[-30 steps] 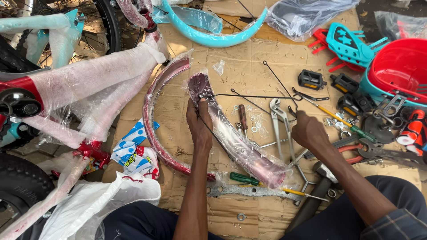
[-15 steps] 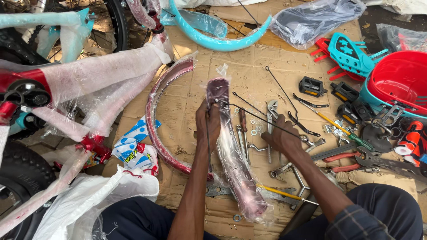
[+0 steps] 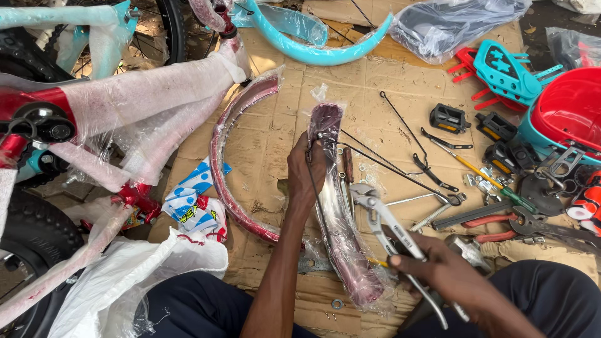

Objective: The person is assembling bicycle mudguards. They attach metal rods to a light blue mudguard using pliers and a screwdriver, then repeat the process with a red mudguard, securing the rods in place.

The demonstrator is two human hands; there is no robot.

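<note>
Cardboard (image 3: 388,81) covers the floor, and on its middle lies a plastic-wrapped maroon mudguard (image 3: 341,238). Left hand (image 3: 305,172) clasps the mudguard's upper part, fingers curled around it. Right hand (image 3: 438,272), just right of the mudguard's lower end, grips silver pliers (image 3: 382,213), their jaws parted.

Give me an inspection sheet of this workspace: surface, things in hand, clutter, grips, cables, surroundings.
Surface: flattened cardboard on the ground.
Job's things: plastic-wrapped maroon mudguard, wire stays at its top end; silver pliers.
Clutter: second maroon mudguard, teal mudguard, black pedals, red-handled pliers, red basket.
Grips: left hand holds the wrapped mudguard; right hand holds the pliers.
Cables: nothing seen.
Surroundings: wrapped bicycle frame, tyre, white plastic bag.
</note>
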